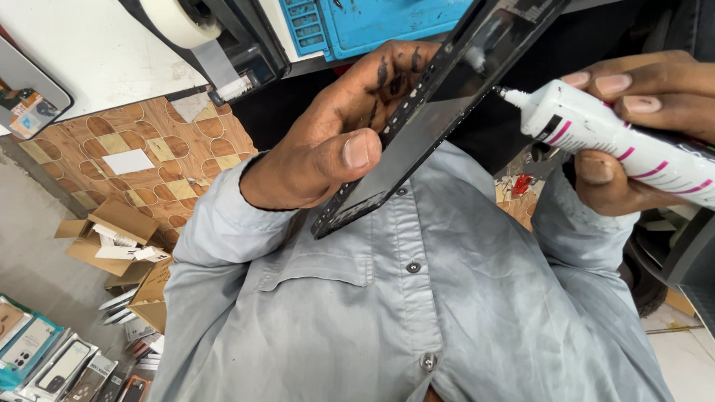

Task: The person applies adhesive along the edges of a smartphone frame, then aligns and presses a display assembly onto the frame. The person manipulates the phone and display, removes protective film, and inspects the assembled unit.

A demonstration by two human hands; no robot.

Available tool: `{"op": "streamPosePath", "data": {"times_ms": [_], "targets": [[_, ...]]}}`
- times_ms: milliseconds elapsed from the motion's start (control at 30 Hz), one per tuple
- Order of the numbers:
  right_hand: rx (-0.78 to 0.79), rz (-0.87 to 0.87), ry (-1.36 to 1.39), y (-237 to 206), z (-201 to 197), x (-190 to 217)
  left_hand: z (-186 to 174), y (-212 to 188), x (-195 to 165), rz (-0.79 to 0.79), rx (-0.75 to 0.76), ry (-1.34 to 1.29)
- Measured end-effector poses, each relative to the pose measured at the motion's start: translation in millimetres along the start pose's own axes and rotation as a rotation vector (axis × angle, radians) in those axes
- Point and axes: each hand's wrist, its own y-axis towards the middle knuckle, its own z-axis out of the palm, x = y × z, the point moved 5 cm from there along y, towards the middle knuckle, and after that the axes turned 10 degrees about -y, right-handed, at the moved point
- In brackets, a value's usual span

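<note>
Phone repair shop, packaged phone cases (15, 346) (floor display), blue repair mat (367, 14)

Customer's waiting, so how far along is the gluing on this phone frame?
Done: the tube is uncapped, and dark smears on the left hand suggest earlier handling.

In hand: the left hand grips the black phone frame, tilted. The right hand holds the white glue tube with its nozzle at the frame's edge.

Left: no glue line shows on the frame, so most of the bead probably remains.
</note>
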Motion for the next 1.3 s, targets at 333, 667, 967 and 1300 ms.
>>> {"op": "streamPosePath", "data": {"times_ms": [333,667,967,1300], "targets": [[-0.023,-0.044,-0.122,-1,2,-1,-2,-3,0,-0.013,-0.012,-0.023],[-0.071,0.088,0.000,-2,6,0,-8,-10,1,-0.011,-0.025,-0.020],[-0.077,0.100,-0.040,1,12,2,-12,-15,2,0.005,-0.025,0.000],[-0.024,0.035,0.015,5,15,6,-15,-19,4,-0.014,-0.031,-0.029]]}}
